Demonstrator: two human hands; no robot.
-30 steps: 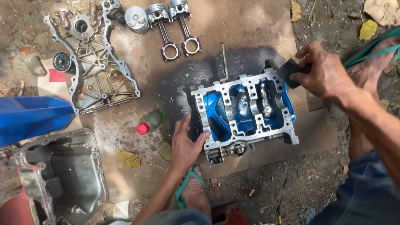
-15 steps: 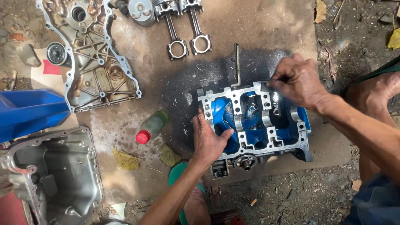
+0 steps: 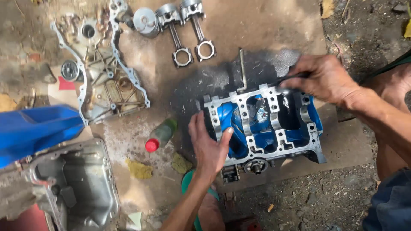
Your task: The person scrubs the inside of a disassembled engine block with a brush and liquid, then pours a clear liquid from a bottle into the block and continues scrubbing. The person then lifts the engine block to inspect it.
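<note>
Nearest the camera, on a stained cardboard sheet (image 3: 257, 25) laid over dirt, I watched the left hand (image 3: 208, 143) rest flat, fingers spread and holding nothing, against the near left edge of the blue engine block (image 3: 263, 126), where half a second before it had been pressed further in over the cavity. At right, the right hand (image 3: 325, 79) had slid along the block's far rim and was pinched shut on a thin dark tool (image 3: 284, 80), whose tip lay over the far right bearing saddle; a second earlier that hand sat off the block's right corner. I judged the work had moved from steadying to cleaning or probing inside the block. Left of the block lay a small bottle with a red cap (image 3: 160, 134) and an oil pan (image 3: 70, 184), with a blue container (image 3: 36, 128) beyond. Farther off sat a timing cover (image 3: 100, 81) and pistons with connecting rods (image 3: 188, 32).
</note>
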